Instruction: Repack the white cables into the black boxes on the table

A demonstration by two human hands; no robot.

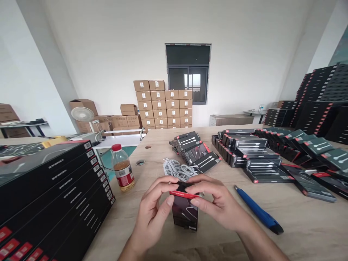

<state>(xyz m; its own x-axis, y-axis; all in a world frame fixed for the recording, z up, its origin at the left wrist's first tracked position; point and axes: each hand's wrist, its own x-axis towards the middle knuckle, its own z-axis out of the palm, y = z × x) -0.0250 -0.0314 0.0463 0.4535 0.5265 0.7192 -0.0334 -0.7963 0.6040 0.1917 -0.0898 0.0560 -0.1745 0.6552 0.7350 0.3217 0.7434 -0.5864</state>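
A small black box (185,214) with a red band near its top stands upright on the wooden table in front of me. My left hand (156,206) grips its upper left corner between thumb and fingers. On the other side, my right hand (213,199) pinches the upper right corner, its fingers over the top edge. The fingers partly cover the box's top. Just behind the box lies a bundle of grey-white cables (178,169).
Black boxes (197,152) lie piled behind the cables, with more rows (255,148) at the right. A blue-handled tool (258,210) lies right of my hands. A bottle (123,170) and a tall black box stack (67,195) stand left.
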